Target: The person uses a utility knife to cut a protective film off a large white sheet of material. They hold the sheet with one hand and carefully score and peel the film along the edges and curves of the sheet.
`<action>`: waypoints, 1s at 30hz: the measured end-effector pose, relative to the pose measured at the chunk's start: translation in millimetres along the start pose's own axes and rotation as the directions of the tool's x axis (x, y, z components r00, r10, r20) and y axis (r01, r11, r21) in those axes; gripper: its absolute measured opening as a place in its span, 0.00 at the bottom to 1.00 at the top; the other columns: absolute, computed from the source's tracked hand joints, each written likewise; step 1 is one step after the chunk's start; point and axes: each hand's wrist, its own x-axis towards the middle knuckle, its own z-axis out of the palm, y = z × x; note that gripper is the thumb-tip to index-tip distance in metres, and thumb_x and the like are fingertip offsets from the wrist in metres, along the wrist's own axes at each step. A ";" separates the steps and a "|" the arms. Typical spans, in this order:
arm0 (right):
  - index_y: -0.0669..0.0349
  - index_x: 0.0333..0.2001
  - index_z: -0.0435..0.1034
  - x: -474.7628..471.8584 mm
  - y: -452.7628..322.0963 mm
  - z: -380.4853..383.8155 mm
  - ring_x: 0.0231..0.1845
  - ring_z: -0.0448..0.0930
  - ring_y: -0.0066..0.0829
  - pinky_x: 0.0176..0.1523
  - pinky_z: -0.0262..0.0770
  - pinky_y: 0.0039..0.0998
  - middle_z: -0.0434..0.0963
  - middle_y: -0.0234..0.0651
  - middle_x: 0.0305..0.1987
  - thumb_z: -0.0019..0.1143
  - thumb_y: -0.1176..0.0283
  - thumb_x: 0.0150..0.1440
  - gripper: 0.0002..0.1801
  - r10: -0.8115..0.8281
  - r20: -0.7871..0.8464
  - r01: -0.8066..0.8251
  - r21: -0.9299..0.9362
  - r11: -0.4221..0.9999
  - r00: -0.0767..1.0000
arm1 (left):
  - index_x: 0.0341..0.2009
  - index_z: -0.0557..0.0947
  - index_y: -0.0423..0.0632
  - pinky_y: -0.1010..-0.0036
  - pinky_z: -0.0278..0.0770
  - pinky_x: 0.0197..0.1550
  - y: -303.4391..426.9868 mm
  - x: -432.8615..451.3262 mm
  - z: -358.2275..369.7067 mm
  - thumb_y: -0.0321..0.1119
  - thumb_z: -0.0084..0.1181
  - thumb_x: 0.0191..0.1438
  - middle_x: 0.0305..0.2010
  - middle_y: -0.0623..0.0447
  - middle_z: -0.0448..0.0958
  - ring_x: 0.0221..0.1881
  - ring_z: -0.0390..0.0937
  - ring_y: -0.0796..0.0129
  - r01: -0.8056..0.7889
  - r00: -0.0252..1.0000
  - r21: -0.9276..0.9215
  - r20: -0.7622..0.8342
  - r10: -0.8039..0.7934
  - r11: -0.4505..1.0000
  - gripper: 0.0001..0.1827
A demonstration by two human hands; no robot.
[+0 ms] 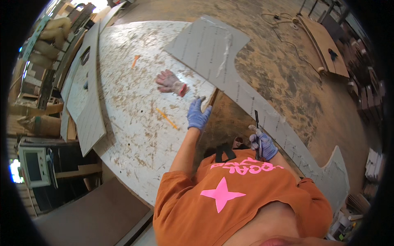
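Note:
My left hand [198,114], in a blue work glove with grey fingertips, rests fingers apart at the edge of a scuffed white worktable [123,101]. In my right hand [262,143], gloved alike, is a black-bladed utility knife [257,129], its blade pointing away from me. A long curved-cut panel with a printed grey protective film [212,52] lies across the table's corner and runs past my right side; its film is wrinkled in places. On the table lie a loose work glove [171,83], a yellow pencil [166,118] and a small orange tool [135,61].
More cut panels [90,123] lie along the table's left side. A control box with a screen [34,167] stands at the lower left, near a brown board [101,215]. At the upper right, a wooden board [323,46] and a cable [292,46] are on the dusty floor.

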 end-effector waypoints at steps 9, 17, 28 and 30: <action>0.57 0.58 0.64 63.7 -85.0 -20.9 0.17 0.73 0.16 0.20 0.70 0.17 0.77 0.30 0.27 0.44 0.49 0.64 0.27 -0.220 -0.218 0.185 -0.168 0.968 0.951 | 0.57 0.74 0.56 0.53 0.56 0.66 -28.8 157.1 55.5 0.52 0.62 0.46 0.65 0.38 0.64 0.66 0.58 0.43 -0.049 0.997 0.232 0.076 0.032 0.971 0.32; 0.56 0.46 0.67 171.5 -153.5 1.9 0.20 0.71 0.17 0.25 0.69 0.20 0.74 0.29 0.28 0.55 0.60 0.59 0.16 -0.386 -0.449 0.204 -0.401 0.893 0.806 | 0.57 0.74 0.60 0.54 0.50 0.68 -37.6 381.1 113.9 0.54 0.60 0.47 0.66 0.41 0.63 0.68 0.55 0.44 -0.235 0.970 0.238 0.123 0.211 0.942 0.32; 0.56 0.59 0.64 325.1 -190.9 2.8 0.38 0.75 0.38 0.45 0.72 0.34 0.74 0.39 0.39 0.52 0.57 0.60 0.26 -0.707 -0.298 -0.059 -0.938 0.342 0.641 | 0.52 0.80 0.63 0.54 0.41 0.71 17.0 493.2 230.8 0.56 0.59 0.50 0.63 0.51 0.67 0.69 0.54 0.52 -0.553 0.814 0.188 0.333 0.477 0.812 0.25; 0.51 0.63 0.61 345.8 -198.4 2.4 0.43 0.77 0.42 0.46 0.73 0.37 0.76 0.42 0.43 0.50 0.55 0.60 0.29 -0.718 -0.288 -0.155 -0.957 0.247 0.634 | 0.45 0.84 0.62 0.56 0.43 0.70 19.2 494.1 231.1 0.55 0.59 0.50 0.55 0.55 0.73 0.66 0.59 0.56 -0.524 0.836 0.199 0.304 0.457 0.828 0.20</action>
